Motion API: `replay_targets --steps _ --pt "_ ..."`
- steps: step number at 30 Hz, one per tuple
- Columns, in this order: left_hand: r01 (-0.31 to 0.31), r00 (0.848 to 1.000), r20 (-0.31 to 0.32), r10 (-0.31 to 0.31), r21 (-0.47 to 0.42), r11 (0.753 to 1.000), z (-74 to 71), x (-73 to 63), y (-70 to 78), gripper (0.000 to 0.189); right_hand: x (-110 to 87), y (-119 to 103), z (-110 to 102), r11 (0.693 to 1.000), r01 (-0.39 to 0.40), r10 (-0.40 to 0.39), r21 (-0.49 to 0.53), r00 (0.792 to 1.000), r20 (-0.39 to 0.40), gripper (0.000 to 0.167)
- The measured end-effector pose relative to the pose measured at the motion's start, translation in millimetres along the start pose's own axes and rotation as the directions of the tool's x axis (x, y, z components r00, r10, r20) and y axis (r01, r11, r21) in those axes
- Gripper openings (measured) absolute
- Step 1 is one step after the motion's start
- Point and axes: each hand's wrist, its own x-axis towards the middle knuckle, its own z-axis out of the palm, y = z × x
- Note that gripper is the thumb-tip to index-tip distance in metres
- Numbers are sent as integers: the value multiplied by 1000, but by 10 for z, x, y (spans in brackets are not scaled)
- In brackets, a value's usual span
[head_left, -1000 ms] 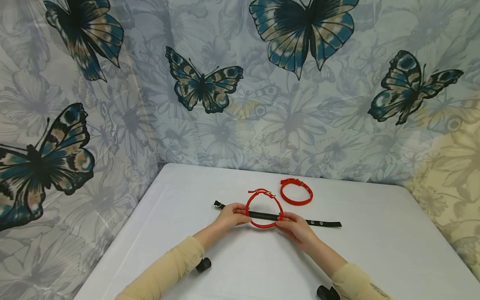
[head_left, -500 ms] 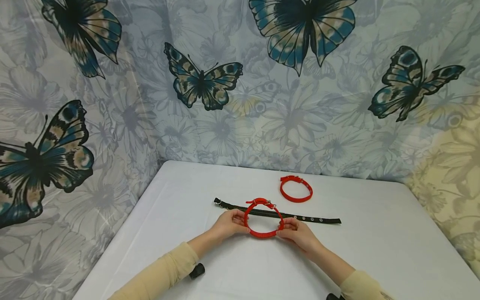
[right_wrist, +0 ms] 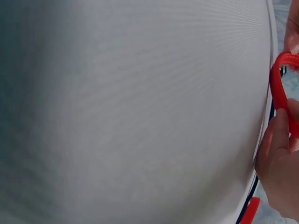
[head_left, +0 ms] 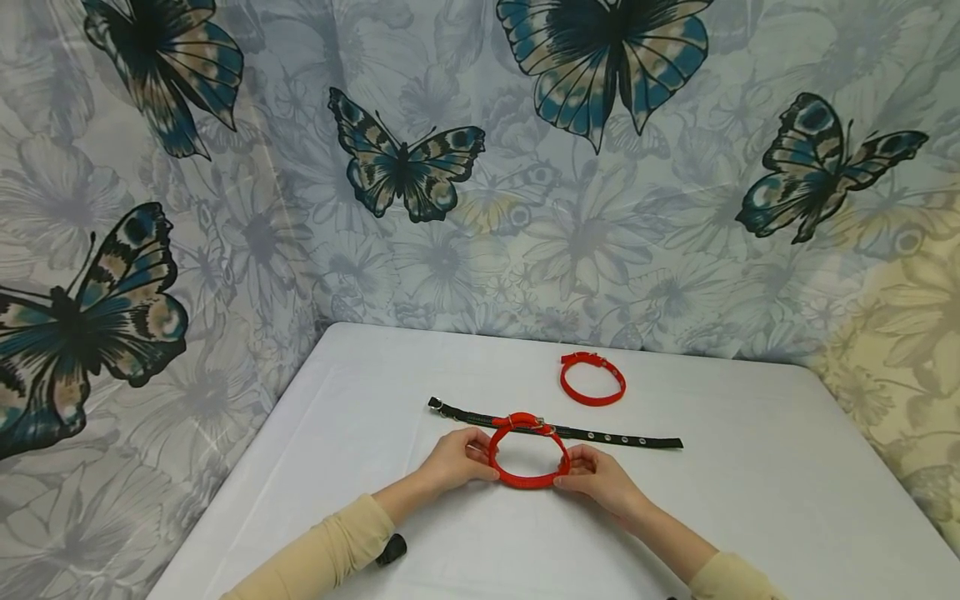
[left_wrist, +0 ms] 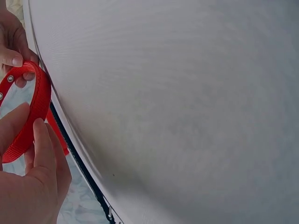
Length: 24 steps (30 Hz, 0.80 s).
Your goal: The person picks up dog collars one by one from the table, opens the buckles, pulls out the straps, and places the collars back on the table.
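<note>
Between both hands is a red collar (head_left: 527,482), buckled into a ring, its buckle on the far side. My left hand (head_left: 455,460) pinches its left side between thumb and fingers. On the opposite side my right hand (head_left: 600,477) pinches it the same way. The left wrist view shows the red collar (left_wrist: 41,95) with metal eyelets in its strap and the fingers of both hands on it. A black collar (head_left: 600,436) lies stretched out flat just behind, partly overlapped by the ring. Farther back lies a second buckled red collar (head_left: 592,400).
The white table (head_left: 750,467) reaches back to a butterfly-print cloth (head_left: 585,250) hanging behind and to the left. A black object (head_left: 392,550) shows beside the left sleeve (head_left: 330,542).
Both hands have drawn the red ring nearer to the body and lower, off most of the black collar. The ring now looks flatter. The black collar and back red collar stay put.
</note>
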Motion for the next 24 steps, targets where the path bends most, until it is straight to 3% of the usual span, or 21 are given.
replay_targets --steps 12,24 --pt "-16 1000 11 16 20 1000 15 -34 9 33 -32 20 -5 992 24 -29 -126 999 -34 36" --pt "-122 992 -6 123 98 988 8 -49 -2 33 -61 -17 -4 978 50 -62 -202 997 -52 37"
